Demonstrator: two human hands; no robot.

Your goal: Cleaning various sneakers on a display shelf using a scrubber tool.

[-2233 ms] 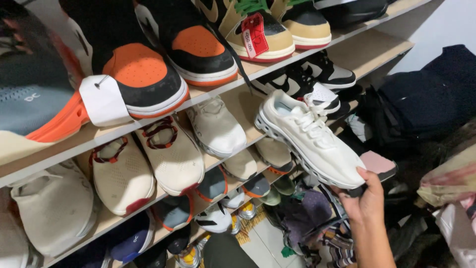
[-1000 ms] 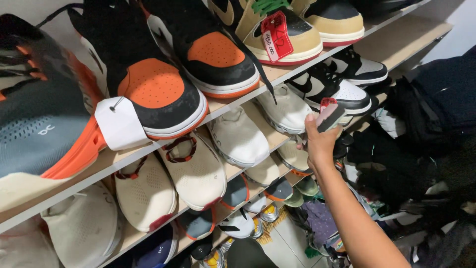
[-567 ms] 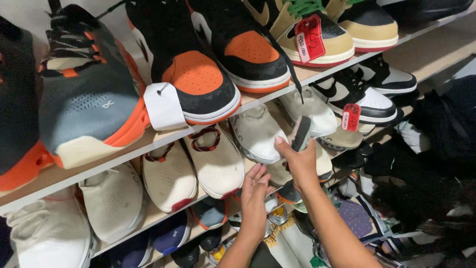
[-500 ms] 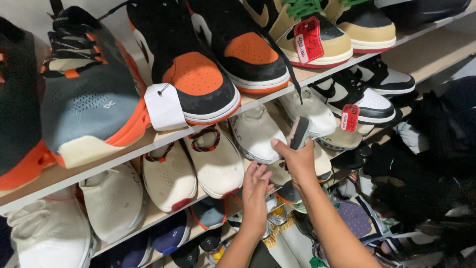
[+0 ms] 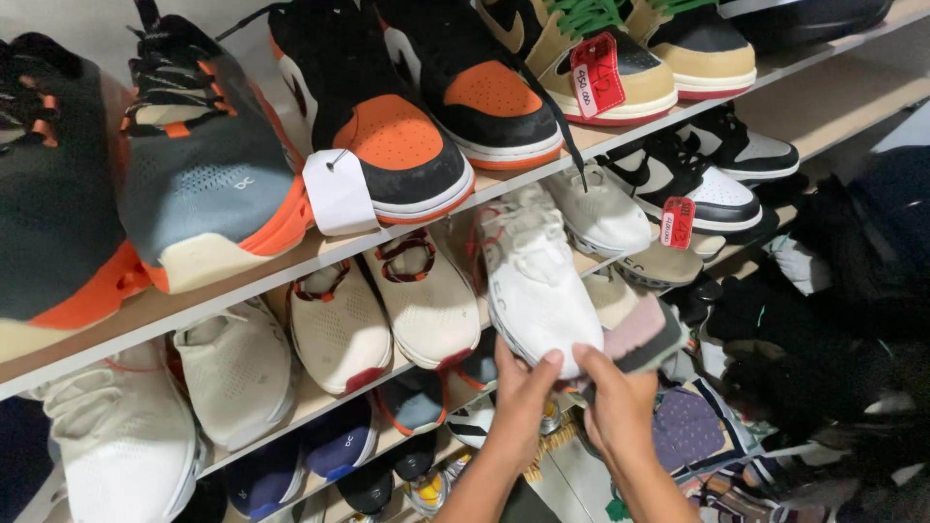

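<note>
My left hand grips the toe of a white sneaker, which juts forward off the middle shelf with its toe past the edge. Just to its right, my right hand holds a small pink and dark grey block, like a sponge or brush, close to the sneaker's toe. Cream slip-on shoes with red trim stand to the left of the white sneaker. Another white sneaker rests behind it to the right.
The upper shelf carries grey-and-orange runners, black-and-orange high-tops with a white tag, and tan shoes with a red tag. Black-and-white sneakers stand on the right. Dark clothes pile at the right. Lower shelves hold more shoes.
My left hand has come up and drawn a white sneaker forward by its toe. My right hand has dropped from the shelf with the block to beside that toe.
</note>
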